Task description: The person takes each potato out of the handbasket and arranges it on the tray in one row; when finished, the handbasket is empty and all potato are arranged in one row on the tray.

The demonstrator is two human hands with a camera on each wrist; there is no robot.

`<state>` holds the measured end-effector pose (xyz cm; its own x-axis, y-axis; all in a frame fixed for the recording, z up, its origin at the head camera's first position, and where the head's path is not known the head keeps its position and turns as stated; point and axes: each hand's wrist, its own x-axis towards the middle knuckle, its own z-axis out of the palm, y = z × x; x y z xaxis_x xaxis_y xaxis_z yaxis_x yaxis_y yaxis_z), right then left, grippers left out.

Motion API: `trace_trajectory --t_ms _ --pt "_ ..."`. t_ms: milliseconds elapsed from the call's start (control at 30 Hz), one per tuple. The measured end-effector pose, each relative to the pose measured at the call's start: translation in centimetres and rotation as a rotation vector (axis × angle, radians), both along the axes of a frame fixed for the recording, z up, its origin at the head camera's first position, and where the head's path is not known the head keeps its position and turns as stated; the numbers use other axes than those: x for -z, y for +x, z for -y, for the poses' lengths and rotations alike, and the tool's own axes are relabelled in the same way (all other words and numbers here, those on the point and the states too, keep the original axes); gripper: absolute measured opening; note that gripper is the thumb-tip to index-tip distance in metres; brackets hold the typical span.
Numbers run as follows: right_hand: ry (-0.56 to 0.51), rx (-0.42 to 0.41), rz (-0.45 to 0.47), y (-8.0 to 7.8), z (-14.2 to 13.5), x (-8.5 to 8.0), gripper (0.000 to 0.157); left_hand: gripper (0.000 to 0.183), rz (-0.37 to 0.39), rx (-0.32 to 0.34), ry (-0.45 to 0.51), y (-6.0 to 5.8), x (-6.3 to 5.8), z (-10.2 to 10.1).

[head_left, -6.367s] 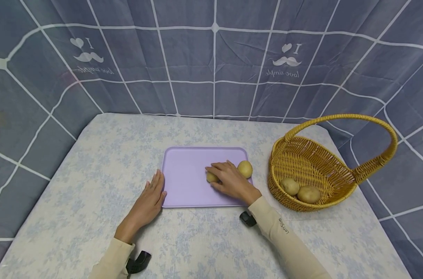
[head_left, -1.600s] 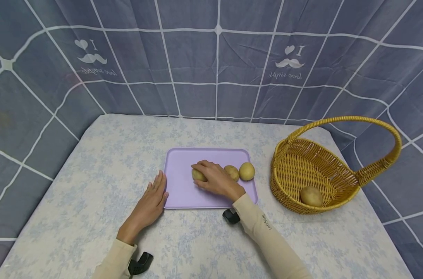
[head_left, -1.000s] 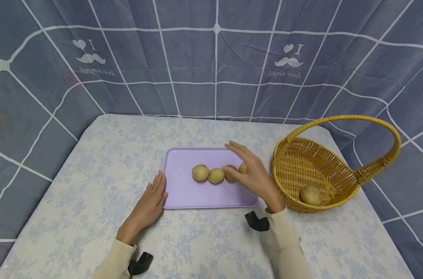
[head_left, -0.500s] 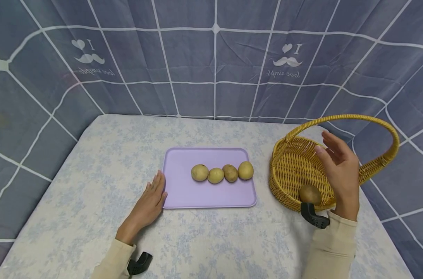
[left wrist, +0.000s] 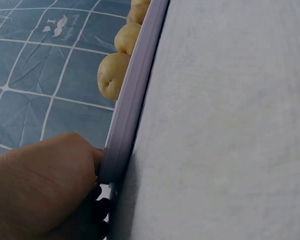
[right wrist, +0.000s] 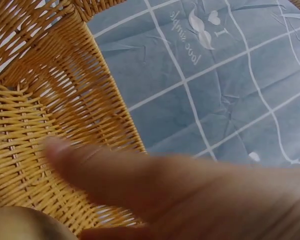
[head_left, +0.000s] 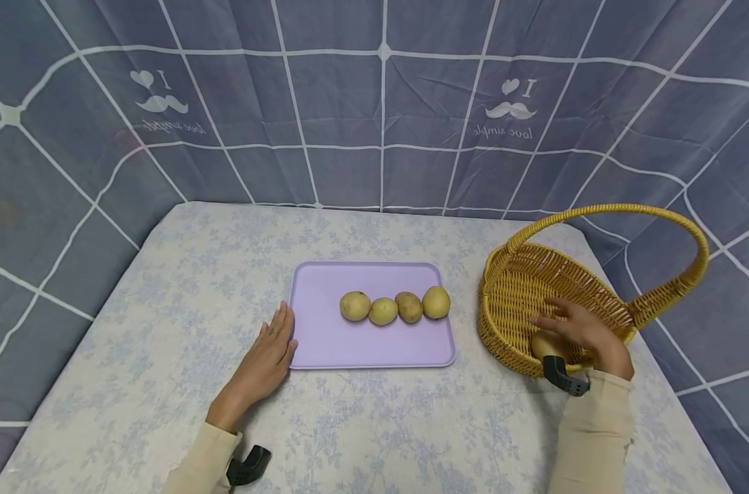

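Observation:
My left hand (head_left: 258, 363) lies with straight fingers along the left edge of a lilac tray (head_left: 374, 350), touching its rim. On the tray several potatoes (head_left: 354, 306) form a row from the middle to the right edge. My right hand (head_left: 581, 329) reaches into a wicker basket (head_left: 498, 346), over a single potato (head_left: 542, 344) that it partly hides. In the right wrist view the thumb is extended above that potato (right wrist: 25, 225), apart from it; most of the other fingers are out of sight.
The basket's tall arched handle (head_left: 621, 208) rises over the right arm. A pale floral cloth (head_left: 362, 425) covers the table. Behind it hangs a grey-blue checked curtain (head_left: 331, 96). Black wrist cameras (head_left: 249, 465) sit on both wrists.
Potatoes were moved from the basket to the tray row, the last set down at its left end. My right hand then swung right and lowered into the basket. My left hand stayed put.

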<state>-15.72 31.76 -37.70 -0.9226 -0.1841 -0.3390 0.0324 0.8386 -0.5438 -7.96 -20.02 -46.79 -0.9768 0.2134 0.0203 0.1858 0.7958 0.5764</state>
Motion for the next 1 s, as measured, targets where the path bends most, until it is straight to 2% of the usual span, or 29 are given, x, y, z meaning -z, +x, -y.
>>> trace_trajectory --t_ms 133,233,367,567,667,833,1000 --pt "-0.027 -0.022 0.082 0.6 0.1 0.3 0.066 0.059 0.003 -0.002 -0.003 0.0 0.0 0.0" --pt "-0.045 0.017 0.131 0.9 0.2 0.3 0.054 0.058 0.005 -0.002 -0.001 0.0 0.1 0.0" --pt "-0.059 0.046 0.146 1.2 0.5 0.0 0.041 0.058 0.005 -0.003 0.001 0.0 0.1 0.0" --pt "-0.053 0.053 0.127 1.4 0.4 -0.3 0.044 0.058 -0.001 -0.005 0.003 0.0 0.1 0.0" --pt "-0.034 0.041 0.048 1.4 0.3 -0.2 0.049 0.058 0.004 -0.006 0.001 0.1 0.1 0.0" --pt "-0.048 0.063 -0.211 1.7 1.1 -1.2 0.056 0.058 0.005 -0.005 -0.007 0.1 0.2 0.0" --pt "-0.202 0.127 -0.400 2.6 2.8 -4.0 0.049 0.058 -0.003 -0.003 -0.005 0.1 0.2 0.0"
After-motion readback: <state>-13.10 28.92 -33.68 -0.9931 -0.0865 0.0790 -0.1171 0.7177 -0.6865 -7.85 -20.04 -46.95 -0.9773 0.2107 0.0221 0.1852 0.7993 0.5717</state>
